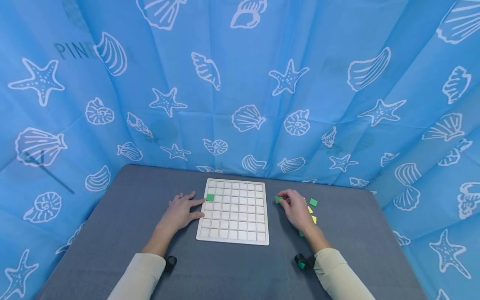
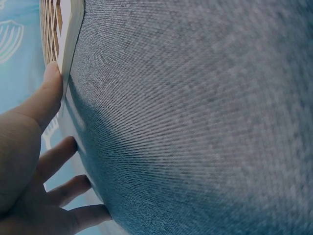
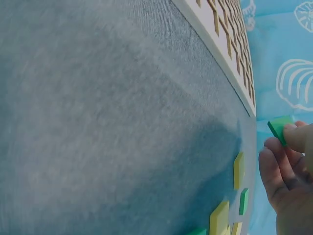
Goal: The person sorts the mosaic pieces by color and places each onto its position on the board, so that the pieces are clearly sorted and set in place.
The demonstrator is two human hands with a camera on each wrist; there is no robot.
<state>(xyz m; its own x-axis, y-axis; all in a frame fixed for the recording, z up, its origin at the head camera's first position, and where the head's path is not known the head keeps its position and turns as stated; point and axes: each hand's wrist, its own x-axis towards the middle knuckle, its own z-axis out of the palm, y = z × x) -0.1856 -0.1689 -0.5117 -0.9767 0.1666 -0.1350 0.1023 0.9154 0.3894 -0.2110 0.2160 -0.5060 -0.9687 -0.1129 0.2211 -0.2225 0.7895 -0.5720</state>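
A pale wooden board (image 1: 234, 216) with a grid of square recesses lies on the table. One green square tile (image 1: 210, 197) sits in a recess at its left edge, toward the back. My left hand (image 1: 181, 210) has its fingers spread, with index finger and thumb at the board's left rim. To the right of the board, my right hand (image 1: 297, 210) pinches another green tile (image 3: 279, 126) between thumb and fingers, raised above the table in the right wrist view. Loose tiles lie beside and under that hand, among them a yellow tile (image 1: 313, 218) and a green tile (image 1: 313, 202).
Grey cloth covers the table (image 1: 348, 233). A blue curtain (image 1: 225, 91) with white shell and starfish prints hangs behind and at both sides. Each wrist wears a black band, the left band (image 1: 170, 263) and the right band (image 1: 304, 261) standing out near the sleeves.
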